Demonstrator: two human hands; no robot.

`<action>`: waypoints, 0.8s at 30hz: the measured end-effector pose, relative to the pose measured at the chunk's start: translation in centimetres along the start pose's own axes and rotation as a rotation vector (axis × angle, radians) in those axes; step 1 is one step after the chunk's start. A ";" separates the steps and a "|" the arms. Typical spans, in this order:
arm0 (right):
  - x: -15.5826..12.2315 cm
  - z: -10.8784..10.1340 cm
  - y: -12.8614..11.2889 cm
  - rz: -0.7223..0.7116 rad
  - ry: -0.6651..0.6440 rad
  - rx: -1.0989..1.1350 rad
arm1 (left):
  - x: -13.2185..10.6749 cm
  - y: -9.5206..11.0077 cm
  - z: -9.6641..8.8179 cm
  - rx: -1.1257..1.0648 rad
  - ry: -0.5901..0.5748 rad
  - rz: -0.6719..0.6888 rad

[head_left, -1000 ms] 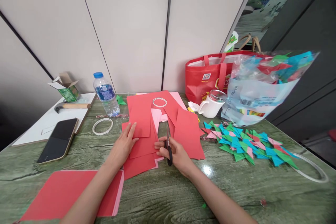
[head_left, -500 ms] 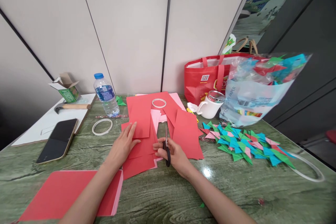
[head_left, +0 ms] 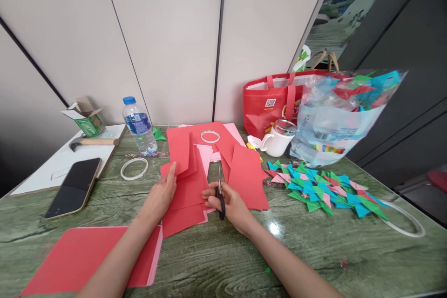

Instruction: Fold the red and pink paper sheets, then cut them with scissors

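Note:
My left hand [head_left: 162,193] pinches the near left edge of a red paper piece [head_left: 180,151], which is lifted and bent over the other sheets. Beneath it lie more red paper pieces [head_left: 188,191], with pink sheets [head_left: 205,152] showing between them. Black-handled scissors [head_left: 221,200] are in my right hand [head_left: 232,207], blades pointing away from me and looking closed. To the right of the scissors rests another pile of red paper [head_left: 247,179]. A thin roll of white tape [head_left: 210,137] lies on the red sheets at the back.
On the left are a phone [head_left: 74,187], a hammer [head_left: 94,142], a water bottle [head_left: 139,125], a tape roll [head_left: 134,168] and a red paper stack [head_left: 80,253]. A white mug [head_left: 278,139], a red bag [head_left: 256,111], a plastic bag [head_left: 335,130] and folded paper pieces [head_left: 321,188] occupy the right.
My left hand has shifted slightly left, and the red piece that lay flat is now raised and tilted. The scissors stay in my right hand; the view has moved a little.

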State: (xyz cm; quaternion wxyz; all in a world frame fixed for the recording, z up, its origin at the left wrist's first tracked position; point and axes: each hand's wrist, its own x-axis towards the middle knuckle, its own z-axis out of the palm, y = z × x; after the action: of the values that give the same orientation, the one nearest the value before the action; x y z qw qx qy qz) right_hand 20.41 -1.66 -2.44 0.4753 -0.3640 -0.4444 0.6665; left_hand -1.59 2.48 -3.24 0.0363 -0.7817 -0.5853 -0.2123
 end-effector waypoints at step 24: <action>-0.6 -0.6 -0.8 -0.146 0.128 0.150 | -1.6 7.4 -4.2 -1.894 -0.755 -0.438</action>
State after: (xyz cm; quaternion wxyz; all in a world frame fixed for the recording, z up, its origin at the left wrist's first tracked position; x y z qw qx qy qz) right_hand 21.35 -1.92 -1.85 0.5758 -0.3359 -0.3874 0.6368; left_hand 3.71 -2.58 1.42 -0.8164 -0.3826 -0.2815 -0.3284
